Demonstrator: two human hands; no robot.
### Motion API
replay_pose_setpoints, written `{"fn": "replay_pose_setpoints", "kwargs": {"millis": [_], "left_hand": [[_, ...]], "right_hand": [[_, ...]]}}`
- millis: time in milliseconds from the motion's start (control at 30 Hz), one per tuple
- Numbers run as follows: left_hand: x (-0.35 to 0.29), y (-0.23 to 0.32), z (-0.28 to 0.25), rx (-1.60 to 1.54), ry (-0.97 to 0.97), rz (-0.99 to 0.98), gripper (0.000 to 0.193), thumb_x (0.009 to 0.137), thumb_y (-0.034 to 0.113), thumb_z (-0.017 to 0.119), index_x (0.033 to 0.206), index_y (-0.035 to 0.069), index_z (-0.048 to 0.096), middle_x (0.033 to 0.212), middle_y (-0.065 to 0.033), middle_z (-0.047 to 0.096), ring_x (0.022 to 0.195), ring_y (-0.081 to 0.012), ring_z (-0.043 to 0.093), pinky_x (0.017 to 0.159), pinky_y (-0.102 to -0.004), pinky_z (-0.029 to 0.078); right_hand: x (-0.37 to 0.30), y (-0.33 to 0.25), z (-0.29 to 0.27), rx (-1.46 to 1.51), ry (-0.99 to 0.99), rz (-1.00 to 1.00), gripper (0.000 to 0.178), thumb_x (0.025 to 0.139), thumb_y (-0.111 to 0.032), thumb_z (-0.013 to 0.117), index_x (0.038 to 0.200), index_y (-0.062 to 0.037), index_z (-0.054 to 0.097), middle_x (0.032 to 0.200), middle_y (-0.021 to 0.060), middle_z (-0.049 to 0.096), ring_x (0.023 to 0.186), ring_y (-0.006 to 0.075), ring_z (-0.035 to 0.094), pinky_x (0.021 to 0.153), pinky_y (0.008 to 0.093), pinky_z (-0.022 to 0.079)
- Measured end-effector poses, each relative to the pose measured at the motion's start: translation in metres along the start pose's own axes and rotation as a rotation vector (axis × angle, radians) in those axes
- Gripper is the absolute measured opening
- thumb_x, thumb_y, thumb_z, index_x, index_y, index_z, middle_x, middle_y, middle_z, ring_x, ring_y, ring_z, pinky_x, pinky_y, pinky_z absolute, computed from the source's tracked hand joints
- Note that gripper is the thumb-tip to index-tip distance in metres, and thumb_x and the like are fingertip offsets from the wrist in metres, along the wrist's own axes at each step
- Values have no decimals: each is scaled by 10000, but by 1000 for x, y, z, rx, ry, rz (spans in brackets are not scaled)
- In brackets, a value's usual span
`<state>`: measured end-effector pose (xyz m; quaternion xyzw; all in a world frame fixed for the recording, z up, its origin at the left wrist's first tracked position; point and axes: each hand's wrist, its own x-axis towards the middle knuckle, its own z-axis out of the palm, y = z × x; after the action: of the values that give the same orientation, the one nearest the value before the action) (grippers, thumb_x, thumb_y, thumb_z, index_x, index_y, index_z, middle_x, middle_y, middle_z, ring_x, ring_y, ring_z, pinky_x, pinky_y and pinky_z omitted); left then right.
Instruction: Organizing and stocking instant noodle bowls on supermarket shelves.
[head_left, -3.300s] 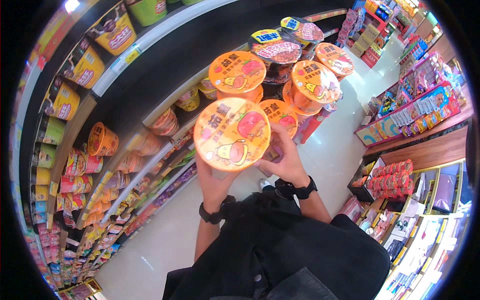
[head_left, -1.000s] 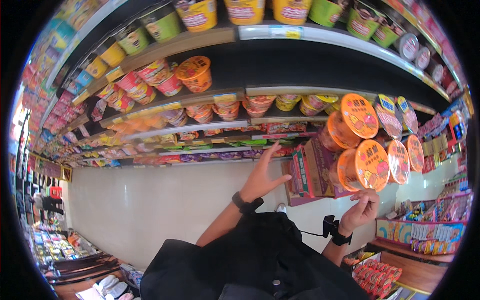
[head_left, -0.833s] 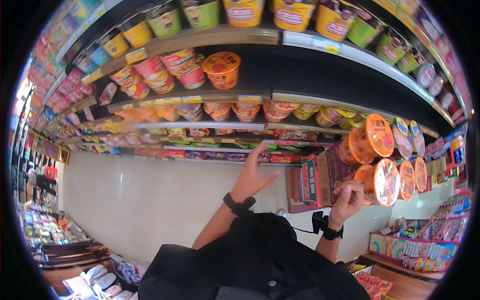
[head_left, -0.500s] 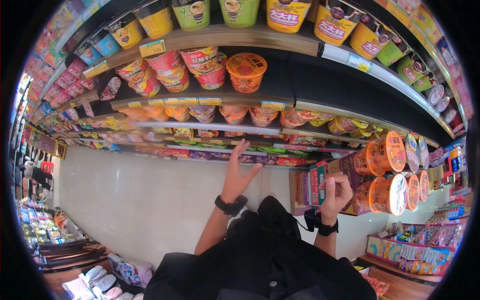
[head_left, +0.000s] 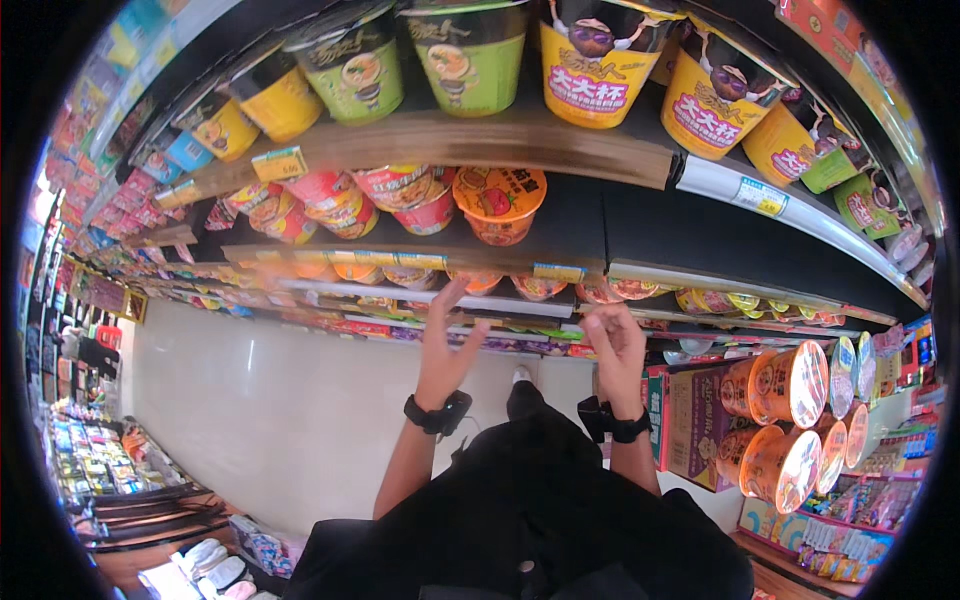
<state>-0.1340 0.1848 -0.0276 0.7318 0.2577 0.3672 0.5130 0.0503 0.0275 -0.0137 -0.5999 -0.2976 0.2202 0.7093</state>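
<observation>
My left hand [head_left: 448,350] is raised in front of the shelves with its fingers apart and holds nothing. To its right, my right hand [head_left: 617,355] hangs in front of the lower shelves, fingers loosely bent and nothing seen in them. Above and between the hands, an orange instant noodle cup [head_left: 499,208] stands at the right end of a row on the middle shelf. Red instant noodle cups [head_left: 418,205] are stacked to its left. Both wrists carry black straps with small devices.
Green noodle cups [head_left: 467,60] and yellow noodle cups [head_left: 592,75] line the upper shelf [head_left: 480,140]. At right, several orange cups [head_left: 775,470] are stacked on their sides beside a purple carton [head_left: 695,420]. Pale floor [head_left: 240,400] stretches left. A snack display [head_left: 850,530] stands lower right.
Both hands have come nearer the shelves; the right has also moved left. The view has shifted, so the upper shelf looks larger and lower. The orange cup stays on its shelf.
</observation>
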Motion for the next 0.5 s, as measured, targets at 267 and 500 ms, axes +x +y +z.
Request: {"fn": "replay_pose_setpoints", "kwargs": {"millis": [267, 500], "left_hand": [[72, -4, 13, -95, 131, -118, 540, 995, 219, 594, 1440, -11, 392, 1455, -176, 461, 1349, -285, 457, 1068, -379, 397], [109, -29, 20, -133, 168, -169, 570, 1057, 347, 473, 1478, -24, 369, 1461, -153, 452, 1346, -227, 441, 1136, -364, 333]], "right_hand": [[64, 19, 5, 54, -159, 11, 250, 951, -90, 635, 1181, -10, 580, 1125, 51, 585, 877, 91, 594, 745, 233, 469], [107, 26, 24, -27, -323, 112, 607, 914, -154, 700, 1417, -8, 392, 1325, 140, 477, 1037, 175, 626, 787, 292, 531]]}}
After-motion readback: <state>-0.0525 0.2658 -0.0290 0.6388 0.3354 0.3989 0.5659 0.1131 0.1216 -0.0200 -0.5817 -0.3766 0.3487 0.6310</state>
